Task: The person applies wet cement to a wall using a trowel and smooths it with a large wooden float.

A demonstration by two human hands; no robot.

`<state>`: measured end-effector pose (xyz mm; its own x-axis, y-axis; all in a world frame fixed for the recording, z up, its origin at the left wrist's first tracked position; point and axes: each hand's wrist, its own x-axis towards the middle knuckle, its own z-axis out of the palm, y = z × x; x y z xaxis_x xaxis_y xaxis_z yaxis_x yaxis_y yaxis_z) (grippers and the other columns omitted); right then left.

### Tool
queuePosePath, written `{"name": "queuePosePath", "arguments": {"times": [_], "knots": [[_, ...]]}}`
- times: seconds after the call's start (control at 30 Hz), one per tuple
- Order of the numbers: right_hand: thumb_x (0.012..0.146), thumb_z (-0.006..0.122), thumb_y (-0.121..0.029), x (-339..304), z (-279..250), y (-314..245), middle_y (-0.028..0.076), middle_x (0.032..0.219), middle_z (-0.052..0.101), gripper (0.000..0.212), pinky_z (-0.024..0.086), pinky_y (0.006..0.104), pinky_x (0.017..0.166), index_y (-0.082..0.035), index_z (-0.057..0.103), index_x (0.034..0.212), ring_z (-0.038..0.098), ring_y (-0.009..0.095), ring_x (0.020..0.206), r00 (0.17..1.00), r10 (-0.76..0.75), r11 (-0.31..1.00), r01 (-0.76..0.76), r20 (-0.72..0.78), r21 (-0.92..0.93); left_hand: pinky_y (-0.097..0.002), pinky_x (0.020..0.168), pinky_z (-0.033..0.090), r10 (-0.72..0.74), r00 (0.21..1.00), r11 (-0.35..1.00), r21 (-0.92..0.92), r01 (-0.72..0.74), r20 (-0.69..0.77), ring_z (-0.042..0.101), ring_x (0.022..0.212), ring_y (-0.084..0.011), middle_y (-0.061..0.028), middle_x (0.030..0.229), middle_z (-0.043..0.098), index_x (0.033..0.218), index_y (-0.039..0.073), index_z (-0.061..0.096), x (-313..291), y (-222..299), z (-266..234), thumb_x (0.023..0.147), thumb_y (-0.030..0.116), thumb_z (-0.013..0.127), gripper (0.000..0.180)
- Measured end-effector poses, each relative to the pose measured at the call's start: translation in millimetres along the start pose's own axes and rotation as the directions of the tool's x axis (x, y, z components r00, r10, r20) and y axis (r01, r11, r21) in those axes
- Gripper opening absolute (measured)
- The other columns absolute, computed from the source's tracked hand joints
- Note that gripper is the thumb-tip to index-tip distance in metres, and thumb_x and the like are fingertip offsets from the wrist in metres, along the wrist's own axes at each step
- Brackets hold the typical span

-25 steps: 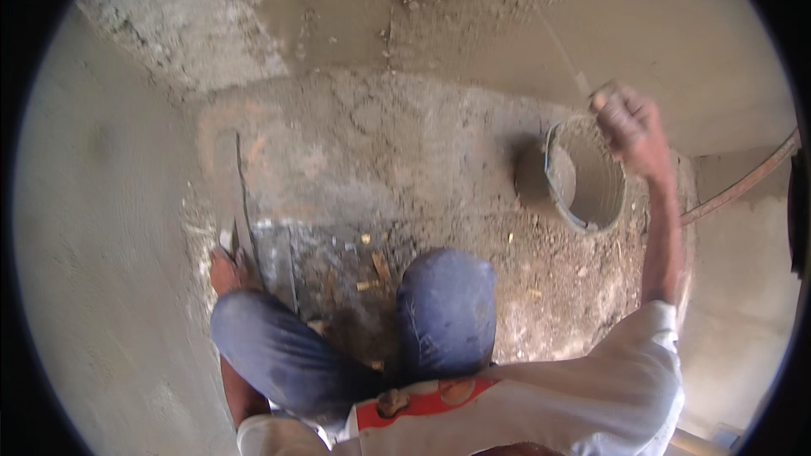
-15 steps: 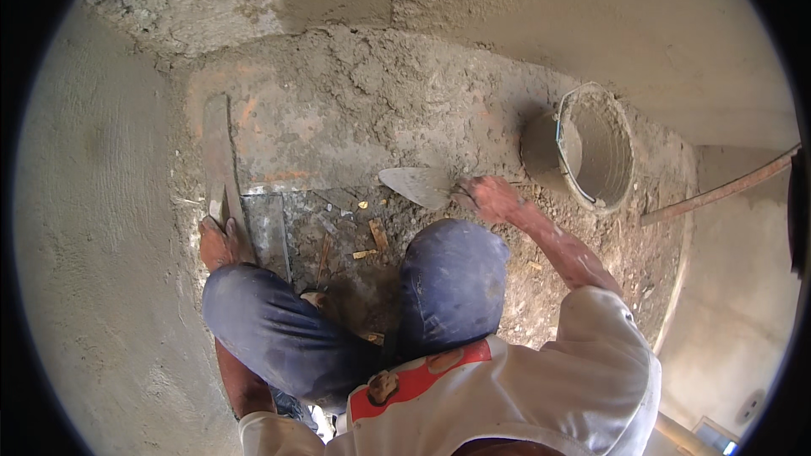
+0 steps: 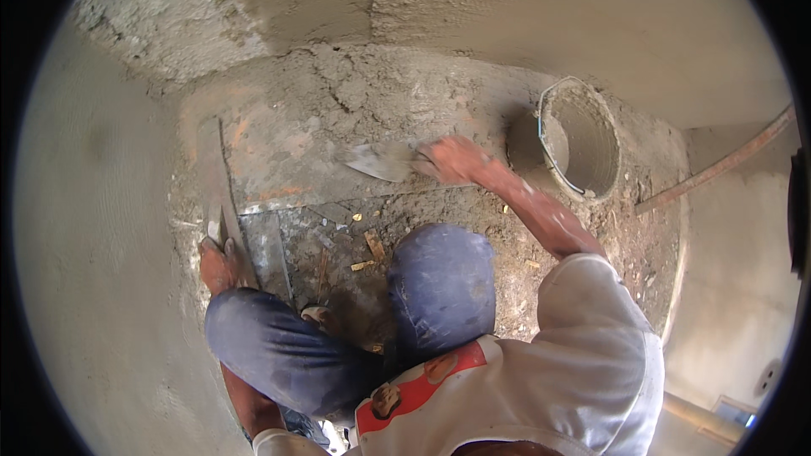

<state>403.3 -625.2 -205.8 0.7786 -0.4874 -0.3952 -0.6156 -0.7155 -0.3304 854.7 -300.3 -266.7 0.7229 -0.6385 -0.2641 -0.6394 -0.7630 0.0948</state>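
Observation:
My right hand point(image 3: 452, 160) is closed around the handle of a pointed trowel point(image 3: 380, 160). Its blade, a little smeared by motion, points left over the mortar-smeared floor strip, close to a heap of wet mortar point(image 3: 338, 80) along the far wall's foot. At the left, my left hand point(image 3: 220, 265) grips the near end of a long flat straightedge point(image 3: 217, 173), thumb on top. The straightedge lies away from me beside the left wall. My bent left knee hides part of the left forearm.
A mortar-coated bucket point(image 3: 583, 139) with a wire handle stands tilted at the right. Beyond it a rusty bar or hose point(image 3: 718, 160) slants up. Wood scraps point(image 3: 374, 245) and rubble lie before my knees. Plastered walls point(image 3: 93, 203) rise left and ahead.
My right hand has moved the trowel forward and left, from near my knee onto the mortar-smeared strip. My left hand keeps its hold on the straightedge. The view has shifted slightly.

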Motion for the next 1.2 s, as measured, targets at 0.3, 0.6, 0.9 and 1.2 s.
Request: {"name": "queuePosePath", "arguments": {"times": [0.3,0.6,0.9,1.2], "knots": [[0.103,0.052,-0.043,-28.1,57.4,113.2,0.030,0.108,0.071,0.049,0.056,0.0566,0.089,-0.002,0.063,0.126,0.070,0.048,0.100,0.927,0.302,0.952,-0.283,-0.223,0.116,-0.0591,0.086,0.053,0.051,0.998,0.998,0.024,-0.049,-0.045,0.066,0.104,-0.0511,-0.0298,0.121,0.062,0.115,0.000,0.055,8.2,11.1,12.4,0.096,0.038,0.071,0.046],[0.100,0.061,-0.045,13.7,-20.3,121.2,0.033,0.091,0.071,0.052,0.058,0.0554,0.077,0.006,0.066,0.110,0.070,0.050,0.092,0.872,0.392,0.894,-0.437,-0.294,-0.101,-0.0581,0.089,0.053,0.029,0.999,1.000,-0.010,-0.029,-0.029,0.065,0.107,-0.0513,-0.0286,0.122,0.062,0.119,-0.001,0.055,10.8,12.7,9.1,0.096,0.041,0.071,0.050],[0.102,0.062,-0.043,-91.4,-184.5,-18.4,0.024,0.100,0.073,0.047,0.057,0.0564,0.081,0.000,0.064,0.120,0.069,0.049,0.091,0.923,0.052,0.987,-0.105,-0.382,-0.120,-0.0580,0.085,0.055,-0.008,0.999,0.999,-0.036,0.006,-0.054,0.068,0.102,-0.0491,-0.0261,0.118,0.063,0.119,0.002,0.052,14.2,-1.1,29.8,0.089,0.038,0.079,0.054],[0.103,0.065,-0.044,-84.7,-364.7,-89.1,0.005,0.075,0.070,0.037,0.047,0.0238,0.040,-0.008,0.073,0.105,0.059,0.006,0.048,0.949,-0.227,0.843,0.078,0.220,0.532,-0.0564,0.091,0.054,-0.039,0.995,0.999,-0.015,0.038,-0.087,0.064,0.113,-0.0481,-0.0292,0.126,0.061,0.130,-0.001,0.052,19.5,-7.7,29.7,0.088,0.035,0.080,0.061]]}}
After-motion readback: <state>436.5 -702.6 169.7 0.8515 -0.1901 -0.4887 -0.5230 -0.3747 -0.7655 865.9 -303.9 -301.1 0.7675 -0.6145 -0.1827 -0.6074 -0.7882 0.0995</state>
